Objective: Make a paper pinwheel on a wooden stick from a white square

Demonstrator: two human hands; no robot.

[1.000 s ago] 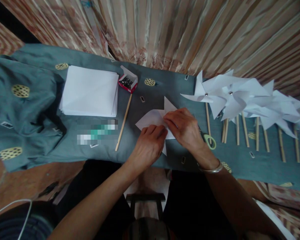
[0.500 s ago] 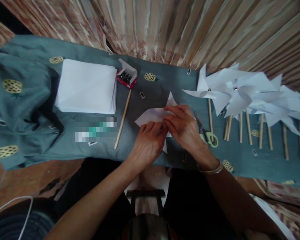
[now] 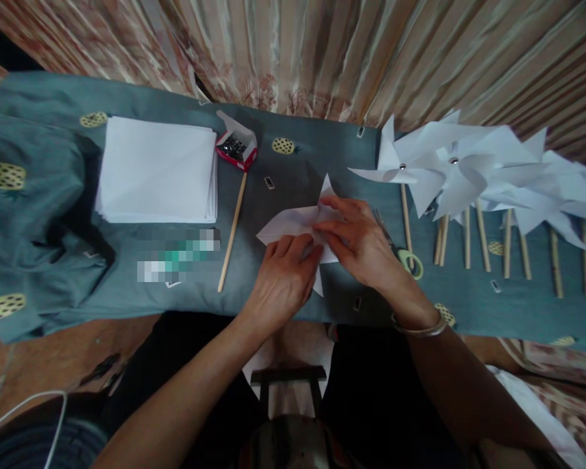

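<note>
A white paper pinwheel (image 3: pixel 288 223) with pointed corners lies on the cloth in front of me, its centre partly covered by my fingers. My left hand (image 3: pixel 289 270) is closed on its near side, fingers bent and pressed to the paper. From the right, my right hand (image 3: pixel 356 241) grips the folded paper near the centre between thumb and fingers. Just beyond that hand lie scissors (image 3: pixel 410 262) with pale green handles, partly hidden. To the left a wooden stick (image 3: pixel 233 231) rests by a small red and white open box (image 3: pixel 237 144) of shiny metal pins.
A stack of white paper (image 3: pixel 159 170) lies at the left, with a blurred-out green and white item (image 3: pixel 180 255) below it. Several finished pinwheels (image 3: pixel 469 163) on sticks overlap at the right. A pleated curtain (image 3: pixel 312 58) hangs behind the blue-green cloth (image 3: pixel 317 153).
The view has shifted slightly, so most things sit a little further left. My right fingers have spread a bit on the paper; both hands stay at the pinwheel.
</note>
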